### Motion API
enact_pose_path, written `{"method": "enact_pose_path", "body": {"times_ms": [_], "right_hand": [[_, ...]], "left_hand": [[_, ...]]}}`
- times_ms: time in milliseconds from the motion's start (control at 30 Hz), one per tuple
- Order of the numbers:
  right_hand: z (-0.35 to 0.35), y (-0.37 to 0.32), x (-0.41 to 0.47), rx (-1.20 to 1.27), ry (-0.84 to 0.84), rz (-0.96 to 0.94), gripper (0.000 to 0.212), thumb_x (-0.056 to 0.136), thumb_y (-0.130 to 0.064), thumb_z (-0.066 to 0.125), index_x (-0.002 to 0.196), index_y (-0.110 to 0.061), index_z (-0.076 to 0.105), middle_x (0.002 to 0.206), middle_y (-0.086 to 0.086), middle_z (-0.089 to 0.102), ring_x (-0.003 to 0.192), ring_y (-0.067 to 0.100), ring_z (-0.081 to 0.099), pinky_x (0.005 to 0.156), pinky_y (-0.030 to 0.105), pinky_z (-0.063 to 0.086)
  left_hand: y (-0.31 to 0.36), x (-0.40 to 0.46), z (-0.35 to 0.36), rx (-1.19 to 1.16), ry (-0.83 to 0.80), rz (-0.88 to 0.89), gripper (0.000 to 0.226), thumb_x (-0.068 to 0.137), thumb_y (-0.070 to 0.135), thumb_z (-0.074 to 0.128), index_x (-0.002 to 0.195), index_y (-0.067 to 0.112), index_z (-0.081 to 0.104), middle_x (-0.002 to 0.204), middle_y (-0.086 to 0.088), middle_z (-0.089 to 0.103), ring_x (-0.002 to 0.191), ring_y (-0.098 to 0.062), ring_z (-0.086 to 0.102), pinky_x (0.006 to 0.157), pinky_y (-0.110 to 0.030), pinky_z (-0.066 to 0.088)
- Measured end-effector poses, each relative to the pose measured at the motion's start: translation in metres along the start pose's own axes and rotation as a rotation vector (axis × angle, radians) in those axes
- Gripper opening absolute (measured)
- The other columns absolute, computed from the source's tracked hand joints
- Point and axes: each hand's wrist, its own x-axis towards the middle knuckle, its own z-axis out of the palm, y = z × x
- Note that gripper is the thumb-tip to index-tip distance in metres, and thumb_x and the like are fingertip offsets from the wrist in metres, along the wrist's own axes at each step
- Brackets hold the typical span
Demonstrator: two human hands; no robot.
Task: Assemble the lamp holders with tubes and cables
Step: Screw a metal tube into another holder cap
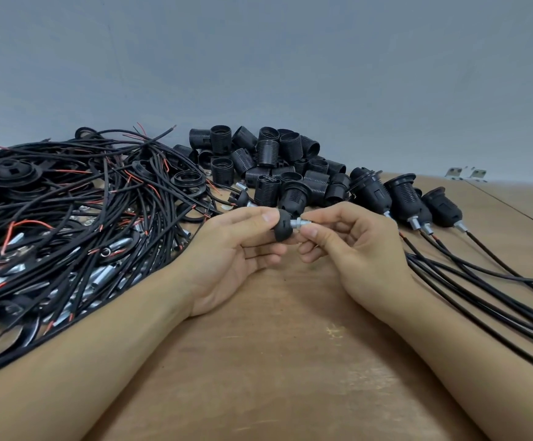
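My left hand (233, 249) grips a black lamp-holder cap (280, 226) just above the wooden table (274, 361). A short silver threaded tube (296, 223) sticks out of the cap to the right, and my right hand (351, 246) pinches it between thumb and forefinger. On the left lies a tangle of black cables (77, 224) with red wire ends, black rings and several loose silver tubes. Behind my hands is a heap of black threaded lamp-holder bodies (274, 167).
At the right, three assembled lamp holders (408, 198) lie in a row, their black cables (488, 300) running toward the near right edge. Two small metal brackets (465, 174) sit at the far right by the grey wall.
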Motion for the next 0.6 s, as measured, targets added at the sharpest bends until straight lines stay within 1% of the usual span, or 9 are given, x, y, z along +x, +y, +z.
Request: {"method": "enact_pose_path", "body": {"times_ms": [100, 167, 233, 267, 367, 433, 533, 567, 600], "right_hand": [[0.0009, -0.0009, -0.0022, -0.084, -0.004, -0.091, 0.017, 0.089, -0.002, 0.068, 0.093, -0.019, 0.070, 0.082, 0.001, 0.073, 0.068, 0.015, 0.071, 0.067, 0.024, 0.057], [0.0004, -0.0015, -0.0028, -0.128, -0.006, -0.148, 0.023, 0.088, -0.002, 0.068, 0.093, -0.025, 0.070, 0.088, -0.001, 0.072, 0.070, 0.012, 0.071, 0.069, 0.021, 0.057], [0.0012, -0.0019, -0.0024, -0.140, -0.004, -0.154, 0.027, 0.089, -0.001, 0.068, 0.093, -0.028, 0.069, 0.089, -0.002, 0.073, 0.070, 0.011, 0.071, 0.069, 0.021, 0.057], [0.0020, -0.0014, -0.0022, -0.127, 0.000, -0.126, 0.024, 0.089, -0.002, 0.068, 0.093, -0.026, 0.070, 0.086, 0.000, 0.073, 0.070, 0.013, 0.071, 0.068, 0.023, 0.058], [0.0016, 0.0003, -0.0013, -0.105, -0.010, -0.025, 0.005, 0.091, -0.010, 0.067, 0.092, -0.013, 0.071, 0.077, 0.006, 0.072, 0.066, 0.019, 0.070, 0.063, 0.029, 0.059], [-0.0002, 0.0014, -0.0013, -0.130, -0.017, -0.001, 0.009, 0.092, -0.015, 0.065, 0.092, -0.008, 0.070, 0.074, 0.004, 0.072, 0.064, 0.019, 0.068, 0.060, 0.031, 0.058], [0.0027, -0.0004, -0.0025, -0.184, -0.051, 0.022, 0.020, 0.091, -0.031, 0.061, 0.084, -0.014, 0.069, 0.067, 0.002, 0.068, 0.055, 0.013, 0.064, 0.052, 0.028, 0.054], [0.0052, -0.0006, -0.0030, -0.188, -0.062, 0.022, 0.021, 0.090, -0.034, 0.061, 0.082, -0.016, 0.069, 0.066, 0.000, 0.067, 0.054, 0.011, 0.063, 0.051, 0.026, 0.052], [0.0072, -0.0007, -0.0029, -0.167, -0.065, 0.013, 0.018, 0.090, -0.032, 0.061, 0.084, -0.017, 0.069, 0.067, -0.002, 0.067, 0.056, 0.009, 0.063, 0.051, 0.023, 0.051]], "left_hand": [[0.0001, -0.0004, 0.0035, 0.074, 0.046, -0.006, 0.049, 0.076, 0.045, 0.070, 0.103, 0.004, 0.074, 0.090, -0.019, 0.074, 0.062, -0.013, 0.060, 0.060, -0.021, 0.051], [0.0006, 0.0000, 0.0040, 0.089, 0.064, -0.022, 0.057, 0.072, 0.051, 0.070, 0.103, 0.003, 0.074, 0.082, -0.018, 0.073, 0.057, -0.013, 0.056, 0.056, -0.020, 0.049], [0.0012, 0.0003, 0.0041, 0.094, 0.075, -0.042, 0.060, 0.071, 0.054, 0.070, 0.104, 0.004, 0.074, 0.077, -0.016, 0.072, 0.055, -0.012, 0.054, 0.054, -0.019, 0.047], [0.0015, 0.0003, 0.0043, 0.088, 0.078, -0.047, 0.059, 0.071, 0.054, 0.069, 0.103, 0.004, 0.074, 0.076, -0.015, 0.072, 0.054, -0.012, 0.053, 0.054, -0.019, 0.047], [0.0017, -0.0006, 0.0043, 0.044, 0.063, -0.033, 0.050, 0.075, 0.045, 0.069, 0.103, 0.003, 0.072, 0.084, -0.016, 0.073, 0.061, -0.012, 0.055, 0.058, -0.020, 0.047], [0.0012, -0.0018, 0.0039, 0.017, 0.034, -0.006, 0.042, 0.078, 0.034, 0.068, 0.109, 0.004, 0.069, 0.093, -0.017, 0.072, 0.068, -0.014, 0.057, 0.064, -0.023, 0.048], [-0.0008, -0.0030, 0.0042, 0.004, 0.009, 0.040, 0.040, 0.079, 0.017, 0.068, 0.116, 0.002, 0.065, 0.100, -0.019, 0.067, 0.080, -0.021, 0.062, 0.073, -0.028, 0.052], [-0.0014, -0.0030, 0.0044, -0.003, 0.004, 0.047, 0.042, 0.079, 0.014, 0.067, 0.118, 0.001, 0.065, 0.100, -0.020, 0.066, 0.084, -0.023, 0.064, 0.077, -0.030, 0.054], [-0.0013, -0.0028, 0.0043, -0.022, 0.004, 0.047, 0.043, 0.079, 0.013, 0.066, 0.119, 0.001, 0.064, 0.100, -0.019, 0.066, 0.086, -0.023, 0.065, 0.080, -0.030, 0.055]]}}
